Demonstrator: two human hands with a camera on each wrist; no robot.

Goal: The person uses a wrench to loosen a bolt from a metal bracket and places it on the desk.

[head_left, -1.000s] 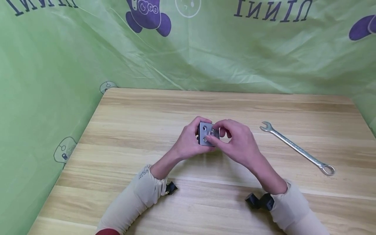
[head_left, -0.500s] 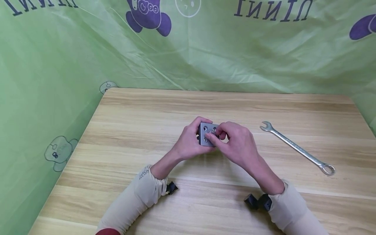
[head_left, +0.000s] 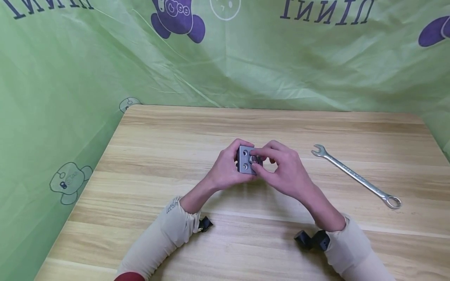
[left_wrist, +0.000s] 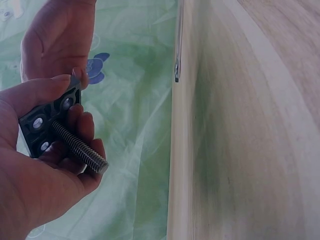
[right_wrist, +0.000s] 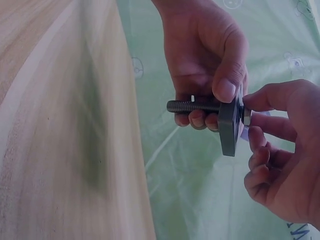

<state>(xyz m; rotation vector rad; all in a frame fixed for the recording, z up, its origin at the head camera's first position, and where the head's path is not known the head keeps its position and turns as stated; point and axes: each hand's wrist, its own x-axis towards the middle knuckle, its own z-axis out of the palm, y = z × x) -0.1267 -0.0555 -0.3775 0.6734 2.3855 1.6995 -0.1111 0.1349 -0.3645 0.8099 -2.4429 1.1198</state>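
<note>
My left hand [head_left: 225, 168] grips a grey square metal plate [head_left: 241, 166] with holes in its corners by its edges. A long threaded bolt [left_wrist: 82, 147] sticks out of the plate's dark back, beside my curled left fingers. On the face toward the head camera sits a silver hex end [head_left: 253, 159] of the bolt; whether it is a head or a nut I cannot tell. My right hand [head_left: 286, 168] pinches this hex end [right_wrist: 247, 117] between thumb and forefinger. Its other fingers are curled loosely, seen in the right wrist view.
A silver combination wrench [head_left: 355, 177] lies slanted on the wood-grain table [head_left: 175, 128], right of the hands. Green printed cloth [head_left: 281, 70] hangs behind the table and along its left side. Black wrist cameras [head_left: 311, 240] are strapped below the sleeves.
The right thumb and forefinger have shifted around the hex end and spread a little, so more of it shows. The left hand and plate stay nearly still.
</note>
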